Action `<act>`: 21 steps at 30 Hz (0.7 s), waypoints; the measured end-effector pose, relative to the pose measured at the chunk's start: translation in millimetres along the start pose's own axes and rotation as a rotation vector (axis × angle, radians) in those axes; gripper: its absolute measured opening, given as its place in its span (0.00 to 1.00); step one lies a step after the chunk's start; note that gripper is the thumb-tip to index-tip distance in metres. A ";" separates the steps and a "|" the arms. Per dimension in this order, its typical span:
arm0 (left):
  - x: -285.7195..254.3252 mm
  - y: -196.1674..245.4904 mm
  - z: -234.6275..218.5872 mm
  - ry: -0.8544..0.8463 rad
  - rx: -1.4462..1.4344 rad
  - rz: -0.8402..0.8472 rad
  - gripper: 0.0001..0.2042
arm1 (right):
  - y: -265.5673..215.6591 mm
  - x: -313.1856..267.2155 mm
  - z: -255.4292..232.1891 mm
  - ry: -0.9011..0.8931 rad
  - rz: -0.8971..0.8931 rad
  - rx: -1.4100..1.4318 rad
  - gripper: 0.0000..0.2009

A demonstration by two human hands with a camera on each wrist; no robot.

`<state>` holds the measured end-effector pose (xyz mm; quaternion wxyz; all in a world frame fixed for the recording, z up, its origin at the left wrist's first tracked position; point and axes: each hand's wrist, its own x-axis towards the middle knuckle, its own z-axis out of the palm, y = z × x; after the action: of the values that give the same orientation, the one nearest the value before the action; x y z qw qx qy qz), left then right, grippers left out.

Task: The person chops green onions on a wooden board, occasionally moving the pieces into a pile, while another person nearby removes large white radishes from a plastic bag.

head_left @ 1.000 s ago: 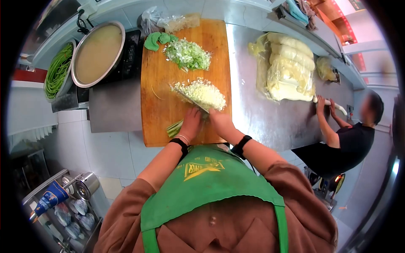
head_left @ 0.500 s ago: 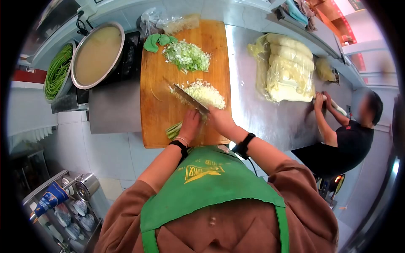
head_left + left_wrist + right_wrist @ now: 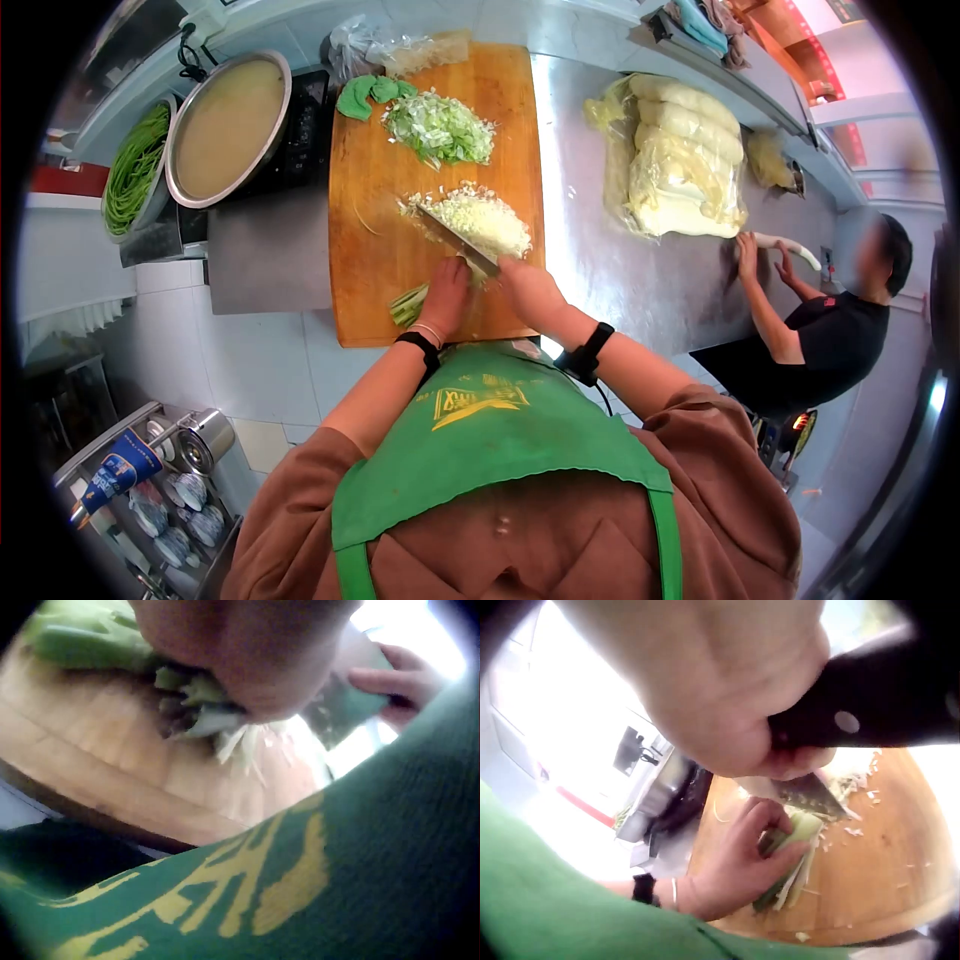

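Observation:
My right hand (image 3: 532, 292) grips the black handle (image 3: 885, 701) of a broad kitchen knife (image 3: 458, 240). Its blade slants up and left, along the near side of a pile of finely chopped pale green onion (image 3: 492, 218). Curled over a bundle of split green onion stalks (image 3: 801, 829), my left hand (image 3: 448, 297) holds them against the wooden cutting board (image 3: 375, 275), fingertips close beside the blade. Green ends of the stalks (image 3: 94, 646) stick out behind that hand. Farther up the board lies a greener chopped heap (image 3: 440, 130).
Left of the board stand a large pan of cloudy liquid (image 3: 228, 130) and a tray of long green vegetables (image 3: 138, 165). Plastic-covered dough (image 3: 685, 160) sits on the steel counter to the right. Beyond it, another person (image 3: 835, 330) handles a dough rope (image 3: 785, 245).
The knife has shifted slightly at the near edge of the pale pile, still in my right hand. My left hand keeps its hold on the stalks. The other person's hands have moved along the dough.

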<state>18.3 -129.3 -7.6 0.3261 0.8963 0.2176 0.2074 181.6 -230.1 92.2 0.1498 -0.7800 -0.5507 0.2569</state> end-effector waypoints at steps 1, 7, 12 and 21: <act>0.2 -1.2 2.7 -0.005 0.003 -0.019 0.17 | -1.7 -2.9 -0.6 -0.020 -0.010 -0.037 0.05; 0.3 -3.6 1.5 0.012 0.015 0.016 0.15 | -3.4 21.6 21.4 0.075 -0.077 -0.026 0.05; 0.2 0.5 0.3 0.011 -0.003 -0.016 0.14 | -1.4 2.9 12.6 0.035 -0.057 -0.067 0.05; -0.6 -4.0 1.7 0.020 0.004 0.003 0.15 | -1.2 13.3 9.3 -0.002 0.024 0.019 0.06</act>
<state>17.6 -127.7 -11.6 0.3219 0.8952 0.2199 0.2162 178.9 -217.7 82.1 0.1535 -0.7847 -0.5390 0.2647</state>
